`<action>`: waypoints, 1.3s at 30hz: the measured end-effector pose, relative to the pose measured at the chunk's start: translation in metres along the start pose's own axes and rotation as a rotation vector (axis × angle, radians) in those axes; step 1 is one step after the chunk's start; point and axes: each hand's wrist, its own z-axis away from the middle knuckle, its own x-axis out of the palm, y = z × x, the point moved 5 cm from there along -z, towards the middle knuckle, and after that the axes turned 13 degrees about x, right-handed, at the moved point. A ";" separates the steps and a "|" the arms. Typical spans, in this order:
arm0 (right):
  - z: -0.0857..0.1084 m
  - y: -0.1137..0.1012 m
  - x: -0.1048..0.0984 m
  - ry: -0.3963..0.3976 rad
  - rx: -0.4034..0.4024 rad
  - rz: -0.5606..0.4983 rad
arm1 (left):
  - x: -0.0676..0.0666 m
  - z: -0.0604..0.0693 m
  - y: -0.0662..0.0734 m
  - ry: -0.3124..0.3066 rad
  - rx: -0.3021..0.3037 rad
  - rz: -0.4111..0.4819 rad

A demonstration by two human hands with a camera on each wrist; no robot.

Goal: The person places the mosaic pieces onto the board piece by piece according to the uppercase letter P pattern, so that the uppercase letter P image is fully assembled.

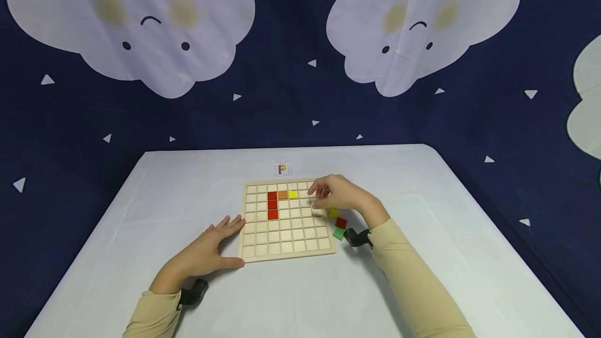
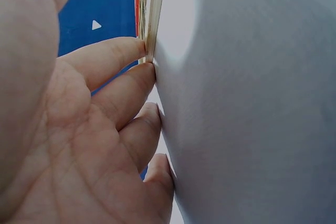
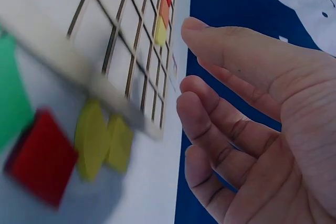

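A wooden grid board lies on the white table. In its upper cells sit several red squares in a column, an orange square and a yellow piece. My left hand touches the board's left edge with spread fingers; in the left wrist view fingertips meet the board's side. My right hand hovers over the board's upper right, fingers loosely bent, with nothing between them in the right wrist view.
Beside the board's right edge lie loose pieces: red, green and yellow; the right wrist view shows two yellow ones. A small printed grid card lies behind the board. A dark blue cloth with clouds hangs beyond.
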 end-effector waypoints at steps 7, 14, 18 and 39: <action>0.012 0.025 -0.008 -0.009 0.083 -0.003 | 0.000 0.000 0.000 -0.004 -0.004 0.008; 0.020 0.045 -0.010 -0.023 0.134 -0.017 | 0.000 0.000 -0.002 0.002 0.000 0.008; 0.023 0.053 -0.007 -0.038 0.148 -0.020 | 0.001 0.000 -0.001 0.004 0.003 0.007; 0.037 0.068 0.001 -0.041 0.166 -0.060 | -0.001 0.002 0.003 0.004 0.014 -0.004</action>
